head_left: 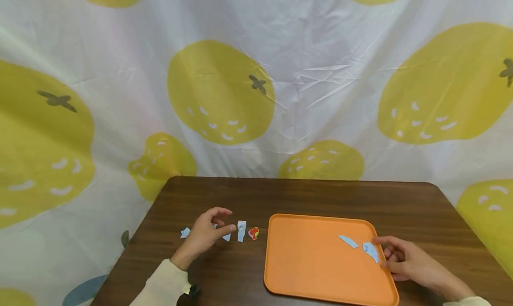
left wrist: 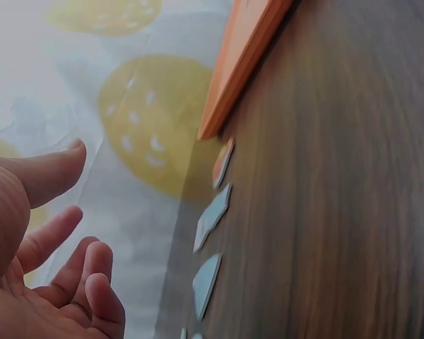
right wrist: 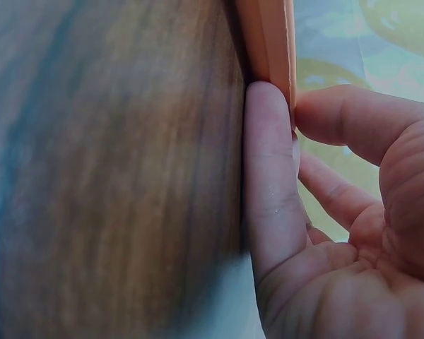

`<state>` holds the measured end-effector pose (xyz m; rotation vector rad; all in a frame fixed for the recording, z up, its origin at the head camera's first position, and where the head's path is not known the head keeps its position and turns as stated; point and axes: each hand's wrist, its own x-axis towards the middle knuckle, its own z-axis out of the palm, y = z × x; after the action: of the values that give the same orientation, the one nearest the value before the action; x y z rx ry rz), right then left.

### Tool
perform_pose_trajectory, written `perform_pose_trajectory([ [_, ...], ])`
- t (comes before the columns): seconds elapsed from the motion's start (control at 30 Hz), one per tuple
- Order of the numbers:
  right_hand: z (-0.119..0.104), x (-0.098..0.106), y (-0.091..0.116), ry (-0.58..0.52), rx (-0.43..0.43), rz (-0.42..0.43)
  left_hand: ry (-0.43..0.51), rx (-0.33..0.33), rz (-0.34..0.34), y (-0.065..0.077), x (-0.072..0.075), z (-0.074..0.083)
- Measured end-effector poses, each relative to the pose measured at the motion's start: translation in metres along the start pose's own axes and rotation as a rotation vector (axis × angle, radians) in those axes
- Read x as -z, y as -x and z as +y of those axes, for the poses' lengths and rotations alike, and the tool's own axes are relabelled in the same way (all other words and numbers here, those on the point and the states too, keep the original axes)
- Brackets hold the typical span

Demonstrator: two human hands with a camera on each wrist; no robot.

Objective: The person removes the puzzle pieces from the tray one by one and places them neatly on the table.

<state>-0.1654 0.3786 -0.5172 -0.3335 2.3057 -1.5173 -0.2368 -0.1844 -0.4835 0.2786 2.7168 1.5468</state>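
My left hand hovers over a row of small flat printed pieces on the table, fingers loosely bent and holding nothing. Right of it lie a light-blue piece with a white end and a red-and-yellow piece. A pale triangular piece sits below the thumb side, and another is partly hidden by the hand. At the far left is a star-like pale piece. My right hand pinches the right rim of an orange tray. On the tray rest a light-blue strip and a wider curved piece.
The tray stands on a dark brown wooden table, right of the row of pieces. Behind the table hangs a white curtain printed with yellow fruit. A small dark object shows beside the left sleeve.
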Motion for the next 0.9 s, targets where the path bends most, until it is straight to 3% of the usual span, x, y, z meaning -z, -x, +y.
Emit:
perform_pose_trajectory([
  [0.17,0.0,0.001,0.001,0.004,0.009,-0.002,0.021,-0.029,-0.062,-0.001,-0.019,0.008],
  [0.4,-0.001,0.0,0.0,0.006,0.002,0.005,0.01,-0.122,-0.16,-0.005,-0.046,0.022],
  [0.7,0.001,0.002,0.0,-0.003,0.044,-0.01,0.019,-0.202,-0.273,-0.014,-0.075,0.051],
  [0.9,0.001,0.002,0.0,-0.005,0.05,-0.015,0.01,-0.202,-0.333,-0.021,-0.102,0.066],
])
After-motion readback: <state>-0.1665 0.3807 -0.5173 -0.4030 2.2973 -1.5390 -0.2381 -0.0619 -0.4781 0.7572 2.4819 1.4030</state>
